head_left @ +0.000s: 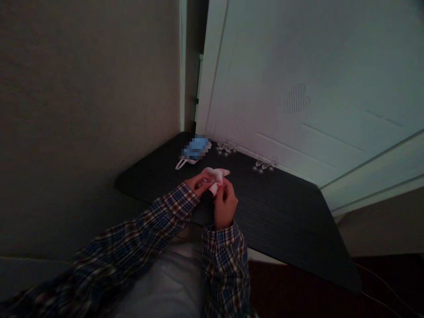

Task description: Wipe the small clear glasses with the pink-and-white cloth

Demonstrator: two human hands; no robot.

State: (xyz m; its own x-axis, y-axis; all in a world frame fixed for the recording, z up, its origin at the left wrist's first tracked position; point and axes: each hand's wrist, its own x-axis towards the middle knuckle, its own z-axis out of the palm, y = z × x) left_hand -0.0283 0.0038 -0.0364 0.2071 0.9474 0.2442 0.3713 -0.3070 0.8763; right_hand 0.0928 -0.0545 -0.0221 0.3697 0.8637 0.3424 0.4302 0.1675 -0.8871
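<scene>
Between my two hands is a small pink and white cloth (216, 176), soft and crumpled, held just above the dark table (281, 207). My left hand (198, 182) grips its left side, fingers curled under and thumb on top. On the near right side, my right hand (226, 204) pinches the cloth between thumb and fingers. What kind of cloth it is, I cannot make out. Beyond it on the table lies a blue-topped packet (196, 148), blurred out, with a white loop at its near end.
Two groups of small clear plastic pieces, one cluster (226, 148) beside the packet and another cluster (265, 165) farther right, lie along the table's back edge. A white panel (265, 79) with heart reliefs stands behind. A wall (89, 88) bounds the left. Thin cables (380, 276) run at lower right.
</scene>
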